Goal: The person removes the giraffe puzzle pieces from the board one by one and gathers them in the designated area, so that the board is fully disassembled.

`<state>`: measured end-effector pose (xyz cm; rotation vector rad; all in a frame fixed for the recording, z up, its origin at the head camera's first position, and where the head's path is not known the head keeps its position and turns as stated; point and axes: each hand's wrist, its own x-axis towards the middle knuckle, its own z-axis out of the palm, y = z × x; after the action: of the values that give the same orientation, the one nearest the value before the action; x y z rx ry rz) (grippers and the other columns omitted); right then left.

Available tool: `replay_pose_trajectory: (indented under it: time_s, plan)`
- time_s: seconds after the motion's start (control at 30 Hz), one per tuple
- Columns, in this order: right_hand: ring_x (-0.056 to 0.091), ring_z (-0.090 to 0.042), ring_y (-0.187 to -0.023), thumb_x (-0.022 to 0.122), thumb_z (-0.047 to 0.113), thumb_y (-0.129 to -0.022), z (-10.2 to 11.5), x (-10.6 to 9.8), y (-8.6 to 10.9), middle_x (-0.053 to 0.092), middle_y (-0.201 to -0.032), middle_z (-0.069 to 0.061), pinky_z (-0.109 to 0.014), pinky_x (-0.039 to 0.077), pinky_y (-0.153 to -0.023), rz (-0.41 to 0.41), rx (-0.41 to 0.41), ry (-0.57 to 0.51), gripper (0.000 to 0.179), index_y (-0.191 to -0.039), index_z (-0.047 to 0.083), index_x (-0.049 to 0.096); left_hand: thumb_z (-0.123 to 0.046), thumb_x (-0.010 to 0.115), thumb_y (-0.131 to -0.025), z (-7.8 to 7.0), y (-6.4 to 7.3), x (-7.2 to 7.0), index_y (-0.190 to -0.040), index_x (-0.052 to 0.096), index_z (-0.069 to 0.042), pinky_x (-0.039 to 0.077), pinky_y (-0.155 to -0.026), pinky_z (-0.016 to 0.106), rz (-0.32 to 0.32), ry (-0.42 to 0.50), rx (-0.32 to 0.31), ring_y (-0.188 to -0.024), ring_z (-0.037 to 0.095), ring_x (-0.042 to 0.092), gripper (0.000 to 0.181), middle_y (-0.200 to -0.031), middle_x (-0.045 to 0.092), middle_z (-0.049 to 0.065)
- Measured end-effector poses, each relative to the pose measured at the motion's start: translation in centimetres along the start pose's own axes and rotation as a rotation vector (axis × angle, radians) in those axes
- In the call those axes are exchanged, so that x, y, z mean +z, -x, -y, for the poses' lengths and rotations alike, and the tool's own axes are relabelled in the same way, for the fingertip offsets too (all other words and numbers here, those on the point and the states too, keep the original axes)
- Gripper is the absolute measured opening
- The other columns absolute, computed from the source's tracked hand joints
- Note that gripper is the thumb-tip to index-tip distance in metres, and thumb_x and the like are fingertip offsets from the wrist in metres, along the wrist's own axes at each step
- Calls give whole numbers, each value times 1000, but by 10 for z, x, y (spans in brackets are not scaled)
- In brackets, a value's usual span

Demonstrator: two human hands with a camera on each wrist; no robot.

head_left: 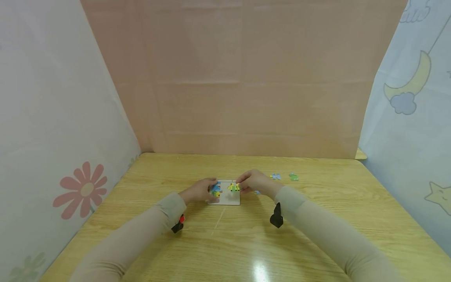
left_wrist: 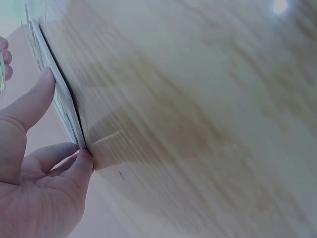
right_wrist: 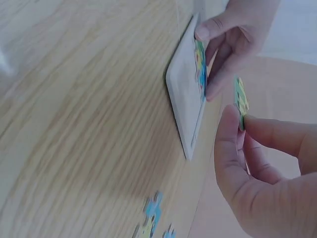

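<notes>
A white puzzle board (head_left: 227,200) lies on the wooden table, with joined blue, green and yellow puzzle pieces (right_wrist: 200,67) along its left side. My left hand (head_left: 200,190) grips the board's left end, thumb (left_wrist: 37,99) against one edge and fingers round the side. Over the right part of the board, my right hand (head_left: 255,181) pinches a yellow and green puzzle piece (head_left: 233,187) between thumb and fingers. In the right wrist view that piece (right_wrist: 241,101) is held up, apart from the board.
Loose puzzle pieces lie to the right: a blue one (head_left: 276,176), a green one (head_left: 294,176) and a blue one (head_left: 257,192) partly hidden by my right hand. A brown panel (head_left: 239,98) stands behind the table, with printed curtains (head_left: 405,129) at the sides.
</notes>
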<state>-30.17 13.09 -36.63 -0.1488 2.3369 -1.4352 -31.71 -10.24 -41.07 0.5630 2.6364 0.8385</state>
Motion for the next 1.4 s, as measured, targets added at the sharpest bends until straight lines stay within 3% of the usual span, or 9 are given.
replay_pose_trajectory:
  time_s: [0.3, 0.47, 0.57, 0.67, 0.87, 0.97, 1.1, 1.3, 1.4]
  plan:
    - [67, -30, -93, 57, 1, -94, -13, -35, 10, 64, -103, -13, -46, 53, -94, 6, -35, -37, 27, -120, -8, 60, -23, 79, -82, 2, 3, 2, -150, 31, -1, 25, -119, 45, -7, 81, -4, -146, 34, 26, 86, -159, 27, 14]
    - [67, -26, -95, 56, 3, -96, -19, -60, 19, 63, -105, -9, -41, 54, -93, -32, -36, -46, 32, -126, -9, 56, -20, 79, -82, 2, 4, 1, -149, 33, 0, 29, -116, 48, -45, 106, 10, -142, 35, 32, 84, -154, 35, 18]
    - [67, -20, -89, 55, 4, -96, -24, -76, 25, 64, -98, -6, -37, 56, -91, -54, -17, -60, 35, -129, -10, 54, -19, 79, -81, 3, 1, 0, -142, 44, 1, 40, -108, 46, -86, 104, 20, -127, 30, 48, 73, -140, 49, 16]
    - [67, -15, -85, 54, 4, -97, -32, -91, 32, 65, -94, -4, -33, 57, -86, -60, 0, -76, 37, -130, -12, 50, -20, 79, -82, 2, -1, -1, -128, 54, 6, 46, -94, 42, -112, 111, 17, -109, 29, 53, 58, -124, 57, 18]
    - [67, -11, -80, 54, 1, -96, -50, -117, 45, 66, -90, -4, -29, 58, -83, -87, 5, -123, 36, -128, -16, 51, -17, 78, -82, -1, -4, -2, -138, 49, 5, 41, -108, 48, -177, 113, -25, -130, 37, 47, 66, -139, 52, 20]
    - [68, -11, -79, 57, 0, -94, -57, -129, 51, 67, -89, -4, -30, 58, -83, -75, -2, -130, 34, -125, -15, 54, -17, 78, -82, -5, -4, -3, -133, 55, 4, 47, -96, 41, -205, 88, -31, -117, 30, 53, 60, -130, 57, 18]
    - [69, -12, -79, 58, 0, -94, -64, -139, 58, 67, -90, -3, -30, 59, -82, -94, 34, -103, 36, -125, -15, 53, -16, 79, -81, -8, -3, -4, -130, 58, 4, 40, -76, 34, -228, 81, -37, -97, 22, 47, 56, -114, 58, 15]
    - [67, -13, -75, 58, -2, -93, -77, -145, 65, 67, -86, -4, -29, 59, -77, -122, 125, -75, 31, -121, -16, 55, -17, 80, -81, -6, -7, -2, -88, 60, 3, 31, -65, 29, -229, 96, -49, -81, 19, 39, 29, -85, 45, 8]
    - [66, -12, -72, 58, -4, -92, -84, -148, 68, 67, -83, -4, -27, 59, -73, -129, 149, -60, 30, -119, -17, 55, -17, 80, -80, -6, -8, -2, -90, 61, 2, 30, -65, 29, -227, 89, -50, -80, 19, 38, 29, -83, 42, 7]
